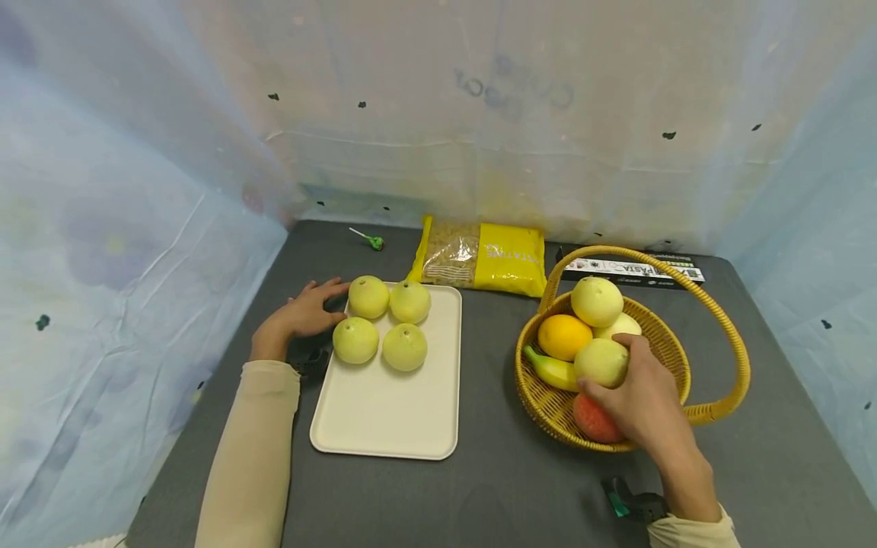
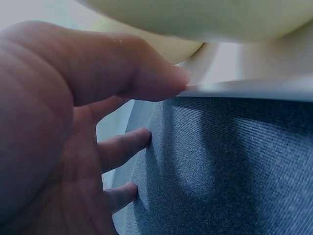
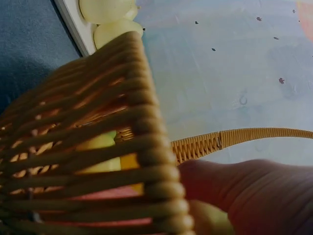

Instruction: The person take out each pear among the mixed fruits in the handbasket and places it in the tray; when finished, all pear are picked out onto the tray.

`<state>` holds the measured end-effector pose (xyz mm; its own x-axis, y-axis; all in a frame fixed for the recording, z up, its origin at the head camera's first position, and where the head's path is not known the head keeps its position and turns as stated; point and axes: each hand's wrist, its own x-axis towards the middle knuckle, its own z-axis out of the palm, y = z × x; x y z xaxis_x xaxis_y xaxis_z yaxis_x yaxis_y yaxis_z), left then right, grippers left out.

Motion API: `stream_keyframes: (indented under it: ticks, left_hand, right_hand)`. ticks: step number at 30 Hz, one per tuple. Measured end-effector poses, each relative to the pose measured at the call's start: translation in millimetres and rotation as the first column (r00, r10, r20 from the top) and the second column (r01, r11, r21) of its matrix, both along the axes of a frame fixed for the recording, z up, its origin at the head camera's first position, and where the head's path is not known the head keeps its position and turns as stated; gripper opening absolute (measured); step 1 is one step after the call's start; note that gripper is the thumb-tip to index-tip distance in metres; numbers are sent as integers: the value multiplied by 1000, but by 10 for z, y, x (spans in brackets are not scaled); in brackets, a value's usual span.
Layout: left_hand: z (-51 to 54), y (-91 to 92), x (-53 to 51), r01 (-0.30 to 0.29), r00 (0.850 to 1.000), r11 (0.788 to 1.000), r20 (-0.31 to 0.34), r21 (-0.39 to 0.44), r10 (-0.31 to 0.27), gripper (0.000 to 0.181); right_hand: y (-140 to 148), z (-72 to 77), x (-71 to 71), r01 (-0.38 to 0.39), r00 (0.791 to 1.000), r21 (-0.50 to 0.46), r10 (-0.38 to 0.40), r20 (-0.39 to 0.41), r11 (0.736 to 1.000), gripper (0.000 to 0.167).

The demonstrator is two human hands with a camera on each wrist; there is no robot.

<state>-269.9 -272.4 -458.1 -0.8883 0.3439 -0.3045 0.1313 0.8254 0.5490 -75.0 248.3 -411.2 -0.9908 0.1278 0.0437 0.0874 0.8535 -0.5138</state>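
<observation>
Several pale green round fruits (image 1: pixel 405 347) sit together on the upper part of a cream tray (image 1: pixel 388 415). At the tray's upper left edge is my left hand (image 1: pixel 306 312), fingers spread; in the left wrist view its thumb (image 2: pixel 151 71) touches the rim. Over the wicker basket (image 1: pixel 548 426), my right hand (image 1: pixel 640 388) grips a pale green fruit (image 1: pixel 601 363) between thumb and fingers. Around it in the basket are two more pale green fruits (image 1: pixel 597 301), an orange fruit (image 1: pixel 565 337), a banana (image 1: pixel 553 371) and a red fruit (image 1: pixel 594 417). The basket wall (image 3: pixel 98 161) hides most of the right wrist view.
A yellow pasta bag (image 1: pixel 479 256) lies behind, between tray and basket. Behind the basket is a black and white box (image 1: pixel 633 269), partly crossed by the arched handle (image 1: pixel 726 327). A small green item with a white stick (image 1: pixel 374 243) lies at the back left.
</observation>
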Motion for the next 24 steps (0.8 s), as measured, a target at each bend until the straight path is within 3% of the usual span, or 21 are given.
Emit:
stream_keyframes:
  ticks: [4, 9, 17, 20, 24]
  left_hand:
    - [-11, 67, -51, 17, 1000, 1000, 3, -2, -17, 74]
    - [-19, 12, -50, 26, 1000, 1000, 4, 0, -26, 76]
    - [-10, -61, 61, 23, 1000, 1000, 12, 4, -23, 76]
    - [-11, -62, 39, 32, 999, 999, 8, 0, -32, 76]
    - [14, -22, -11, 42, 999, 999, 0, 4, -42, 76]
  right_hand:
    - [25, -1, 70, 22, 996, -21, -24, -81, 1000, 87]
    - [-19, 51, 74, 12, 986, -80, -25, -166, 997, 84]
    - [-85, 73, 104, -64, 973, -263, 2, -231, 963, 95]
    - [-91, 87, 119, -104, 958, -323, 8, -287, 941, 94]
    - [-102, 161, 95, -175, 919, -331, 34, -392, 927, 87]
